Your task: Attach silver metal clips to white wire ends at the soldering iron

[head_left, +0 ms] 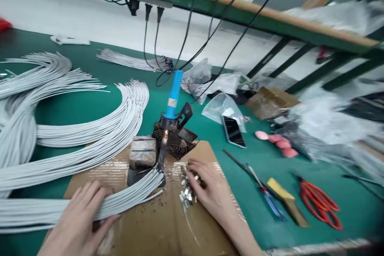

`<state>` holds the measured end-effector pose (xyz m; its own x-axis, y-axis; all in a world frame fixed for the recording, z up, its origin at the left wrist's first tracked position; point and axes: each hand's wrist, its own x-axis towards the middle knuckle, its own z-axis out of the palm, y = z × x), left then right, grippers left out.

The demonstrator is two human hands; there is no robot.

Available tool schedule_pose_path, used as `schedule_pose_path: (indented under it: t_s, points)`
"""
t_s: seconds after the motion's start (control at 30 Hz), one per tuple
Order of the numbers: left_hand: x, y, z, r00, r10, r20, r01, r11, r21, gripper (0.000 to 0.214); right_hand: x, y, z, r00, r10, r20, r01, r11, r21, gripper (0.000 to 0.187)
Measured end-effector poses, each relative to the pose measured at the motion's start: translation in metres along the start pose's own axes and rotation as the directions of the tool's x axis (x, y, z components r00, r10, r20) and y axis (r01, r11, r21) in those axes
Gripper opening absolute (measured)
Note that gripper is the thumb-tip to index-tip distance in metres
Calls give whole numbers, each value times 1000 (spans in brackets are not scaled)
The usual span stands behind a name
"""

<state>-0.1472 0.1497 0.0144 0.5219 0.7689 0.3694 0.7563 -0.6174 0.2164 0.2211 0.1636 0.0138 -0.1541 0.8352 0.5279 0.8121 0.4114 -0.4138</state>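
My left hand lies flat with fingers spread on a bundle of grey-white wires that ends near a soldering iron tip. My right hand rests on the cardboard sheet, its fingers curled over a small pile of shiny metal terminals. A blue-handled soldering iron stands tilted in a black holder just beyond both hands. A grey block sits left of the holder.
Large curved bundles of white wire cover the left of the green table. A phone, pink pieces, blue-handled tool, yellow tool, red scissors and plastic bags lie right. Black cables hang overhead.
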Motion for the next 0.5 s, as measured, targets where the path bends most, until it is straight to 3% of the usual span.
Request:
schedule_pose_path:
  t_s: [0.13, 0.27, 0.33, 0.43, 0.5]
  points:
    - [15, 12, -19, 995, -36, 97, 43, 996, -80, 29, -7, -23, 20, 997, 74, 12, -75, 985, 155, 37]
    - [28, 12, -28, 981, -61, 183, 86, 988, -131, 26, -23, -41, 7, 952, 308, 2, -295, 911, 287, 49]
    - [31, 14, -32, 984, -37, 173, 57, 992, -111, 33, -33, -45, -9, 916, 400, -15, -373, 867, 332, 51]
    - [32, 21, -35, 998, 26, 63, -23, 999, -39, 42, -49, -45, -33, 871, 483, -87, -424, 830, 362, 40]
    - [28, 29, -34, 997, 83, 0, -83, 996, 17, 27, -60, -41, -43, 896, 435, -91, -368, 841, 396, 32]
